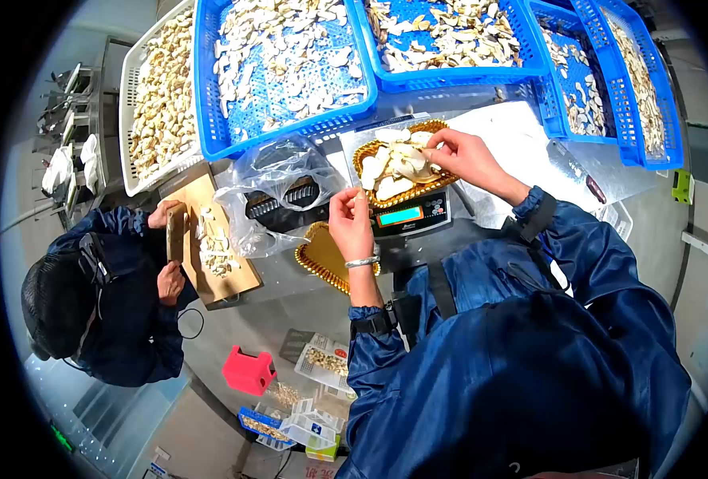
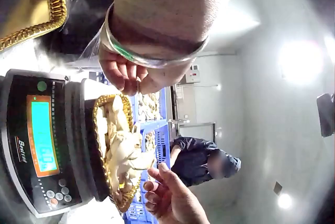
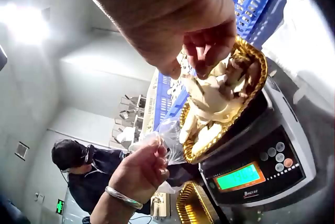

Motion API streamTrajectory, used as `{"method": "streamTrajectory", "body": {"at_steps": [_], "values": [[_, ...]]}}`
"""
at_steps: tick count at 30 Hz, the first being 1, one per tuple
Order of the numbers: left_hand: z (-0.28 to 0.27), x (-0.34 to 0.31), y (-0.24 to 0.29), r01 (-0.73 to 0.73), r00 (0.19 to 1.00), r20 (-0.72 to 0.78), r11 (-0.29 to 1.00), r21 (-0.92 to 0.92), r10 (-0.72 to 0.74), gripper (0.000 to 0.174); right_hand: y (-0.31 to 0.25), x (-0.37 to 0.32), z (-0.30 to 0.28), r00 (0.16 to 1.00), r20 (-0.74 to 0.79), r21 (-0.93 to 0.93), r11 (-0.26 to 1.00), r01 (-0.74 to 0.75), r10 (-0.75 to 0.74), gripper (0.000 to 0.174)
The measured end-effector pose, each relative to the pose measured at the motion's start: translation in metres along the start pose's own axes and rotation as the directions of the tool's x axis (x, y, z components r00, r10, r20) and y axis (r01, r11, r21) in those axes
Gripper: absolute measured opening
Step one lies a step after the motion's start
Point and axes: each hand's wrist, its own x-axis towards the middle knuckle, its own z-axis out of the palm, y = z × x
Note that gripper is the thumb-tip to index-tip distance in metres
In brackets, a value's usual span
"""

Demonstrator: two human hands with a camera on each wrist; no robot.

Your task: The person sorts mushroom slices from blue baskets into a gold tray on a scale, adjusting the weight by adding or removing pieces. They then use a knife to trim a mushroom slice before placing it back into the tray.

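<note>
A gold heart-shaped tray (image 1: 408, 194) heaped with pale mushroom slices (image 1: 406, 162) sits on a black digital scale (image 1: 412, 219) with a lit green display. My right hand (image 1: 472, 164) reaches over the tray's right side, thumb and fingers pinching a slice at the edge of the heap. To the left of the tray, my left hand (image 1: 352, 227) is raised in front of the scale. Its thumb and forefinger pinch a thin pale slice (image 2: 138, 86), seen nearly edge-on in the left wrist view. A second gold tray (image 1: 322, 254) lies below that hand.
Blue baskets (image 1: 286, 132) of slices line the back, beside a white basket (image 1: 136, 120). A clear plastic bag (image 1: 266, 188) covers black containers left of the scale. Another person (image 1: 102, 295) works at a wooden board (image 1: 238, 275). A knife (image 1: 579, 172) lies at right.
</note>
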Motion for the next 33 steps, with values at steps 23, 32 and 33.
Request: {"method": "streamTrajectory", "body": {"at_steps": [23,32,33], "values": [[0.051,0.001,-0.005,-0.086,0.986,0.162,0.952,0.294,0.039,0.033,-0.018,-0.011,0.05,0.95,-0.183,-0.441,0.885,0.15,-0.252,0.028],[0.026,0.004,0.008,0.174,0.977,0.15,0.971,-0.162,-0.15,0.017,-0.019,-0.003,0.007,0.998,-0.038,0.029,0.998,0.048,-0.047,0.036],[0.02,0.004,0.009,0.208,0.974,0.13,0.956,-0.208,-0.184,0.016,-0.023,0.01,-0.007,0.999,0.042,0.113,0.993,0.014,-0.019,0.038]]}}
